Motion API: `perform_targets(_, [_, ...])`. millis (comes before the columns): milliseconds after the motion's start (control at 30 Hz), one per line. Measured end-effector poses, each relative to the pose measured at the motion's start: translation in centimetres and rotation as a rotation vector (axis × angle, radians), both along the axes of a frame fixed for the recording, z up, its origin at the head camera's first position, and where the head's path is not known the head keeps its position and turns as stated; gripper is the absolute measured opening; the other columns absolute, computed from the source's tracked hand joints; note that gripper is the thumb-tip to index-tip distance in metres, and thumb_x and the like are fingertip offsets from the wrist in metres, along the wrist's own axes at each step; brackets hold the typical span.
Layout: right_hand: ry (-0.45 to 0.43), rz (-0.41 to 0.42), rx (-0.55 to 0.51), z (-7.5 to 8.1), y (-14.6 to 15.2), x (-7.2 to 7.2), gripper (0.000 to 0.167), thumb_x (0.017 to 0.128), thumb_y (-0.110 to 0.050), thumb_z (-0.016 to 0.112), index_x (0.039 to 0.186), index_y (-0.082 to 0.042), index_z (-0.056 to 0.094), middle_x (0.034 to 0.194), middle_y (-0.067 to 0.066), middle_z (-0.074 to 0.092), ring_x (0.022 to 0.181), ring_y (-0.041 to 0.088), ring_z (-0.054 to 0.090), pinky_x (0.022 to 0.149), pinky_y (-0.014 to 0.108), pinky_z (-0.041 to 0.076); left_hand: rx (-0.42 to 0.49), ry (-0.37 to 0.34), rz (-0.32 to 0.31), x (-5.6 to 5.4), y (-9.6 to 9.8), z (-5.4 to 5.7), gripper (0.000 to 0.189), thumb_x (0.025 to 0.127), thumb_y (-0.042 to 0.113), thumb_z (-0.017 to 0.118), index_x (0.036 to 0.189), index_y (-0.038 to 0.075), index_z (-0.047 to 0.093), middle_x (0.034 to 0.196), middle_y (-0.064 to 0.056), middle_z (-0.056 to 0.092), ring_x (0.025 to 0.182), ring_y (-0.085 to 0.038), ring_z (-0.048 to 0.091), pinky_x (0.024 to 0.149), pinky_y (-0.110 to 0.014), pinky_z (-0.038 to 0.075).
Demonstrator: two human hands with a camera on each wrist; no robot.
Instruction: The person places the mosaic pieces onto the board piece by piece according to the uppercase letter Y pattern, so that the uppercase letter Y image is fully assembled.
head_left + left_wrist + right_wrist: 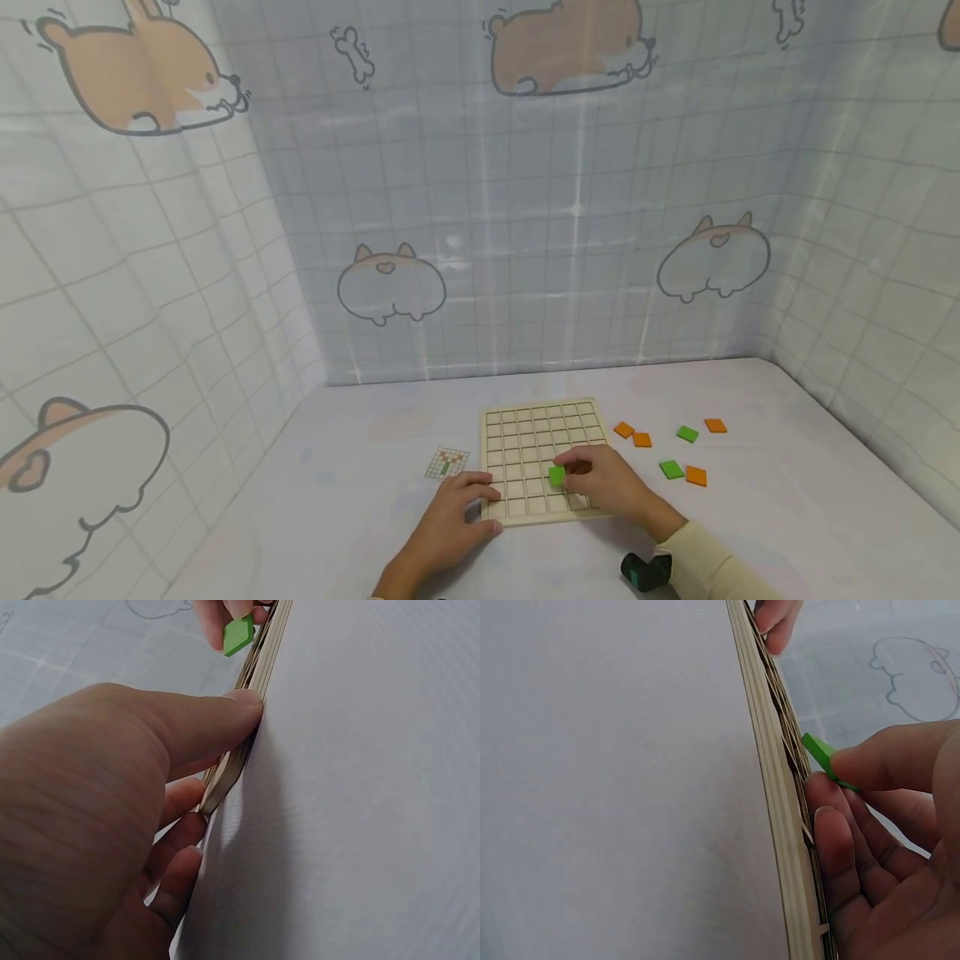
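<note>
Fingers [889,761] of the right hand [603,483] nearly closed, thumb and fingertips pinching a flat bright-green square tile [557,476]. Tile tilted, at the front-right part of the pale wooden square grid board [517,450]; whether it touches the board, cannot tell. Left hand [453,517] relaxed, fingers spread at the board's front-left corner: thumb on the front edge, other fingers along the left edge. Small printed paper card [447,462] with a coloured grid pattern just left of the board, near the left fingers. Right of the board, loose on the bench [360,467]: four orange square tiles [696,476] and two more green ones [671,470], scattered, two of the orange close to the board edge. Cream sleeve [720,567] on right arm, black device [647,572] at that wrist. White grid-patterned curtain [480,192] with cartoon dogs and bones behind and both sides.
</note>
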State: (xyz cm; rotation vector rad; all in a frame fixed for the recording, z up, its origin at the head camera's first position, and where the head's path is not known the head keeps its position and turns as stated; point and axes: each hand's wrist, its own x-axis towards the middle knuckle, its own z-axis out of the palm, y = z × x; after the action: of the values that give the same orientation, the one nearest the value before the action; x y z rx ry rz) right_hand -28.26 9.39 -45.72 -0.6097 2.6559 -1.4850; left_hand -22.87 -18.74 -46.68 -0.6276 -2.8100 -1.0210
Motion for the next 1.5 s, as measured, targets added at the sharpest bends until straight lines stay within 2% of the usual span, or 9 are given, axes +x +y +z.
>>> perform_targets(267, [0.038, 0.05, 0.025, 0.08, -0.06, 0.06, 0.025, 0.084, -0.007, 0.074, 0.11, -0.006, 0.075, 0.091, -0.002, 0.067, 0.083, 0.016, 0.061, 0.073, 0.029, 0.051, -0.009, 0.022, -0.005, 0.03, 0.07, 0.16, 0.029, 0.084, 0.033, 0.079, 0.11, 0.022, 0.072, 0.135, 0.002, 0.057, 0.125, -0.028, 0.048, 0.104, -0.052, 0.039])
perform_targets(600, [0.037, 0.074, 0.063, -0.19, -0.15, -0.02, 0.024, 0.085, -0.007, 0.074, 0.109, -0.006, 0.075, 0.09, -0.003, 0.065, 0.082, 0.016, 0.057, 0.07, 0.027, 0.049, -0.01, -0.01, 0.01, 0.18, 0.03, -0.01, 0.029, 0.084, 0.033, 0.079, 0.11, 0.024, 0.072, 0.135, 0.003, 0.057, 0.125, -0.028, 0.047, 0.105, -0.052, 0.039])
perform_targets(1067, [0.026, 0.08, 0.105, -0.21, -0.36, 0.0, 0.023, 0.085, -0.008, 0.075, 0.108, -0.007, 0.074, 0.089, -0.004, 0.061, 0.081, 0.015, 0.056, 0.069, 0.028, 0.048, 0.003, -0.006, 0.002, 0.3, 0.16, -0.12, 0.029, 0.083, 0.034, 0.079, 0.11, 0.024, 0.072, 0.135, 0.003, 0.057, 0.126, -0.028, 0.046, 0.105, -0.052, 0.038])
perform_targets(1500, [0.026, 0.077, 0.105, 0.2, -0.55, -0.03, 0.024, 0.085, -0.007, 0.075, 0.109, -0.007, 0.074, 0.093, -0.003, 0.061, 0.083, 0.015, 0.056, 0.07, 0.028, 0.049, 0.005, -0.003, 0.002, 0.1, 0.16, 0.39, 0.029, 0.083, 0.034, 0.079, 0.11, 0.024, 0.072, 0.135, 0.003, 0.056, 0.125, -0.027, 0.046, 0.105, -0.051, 0.038])
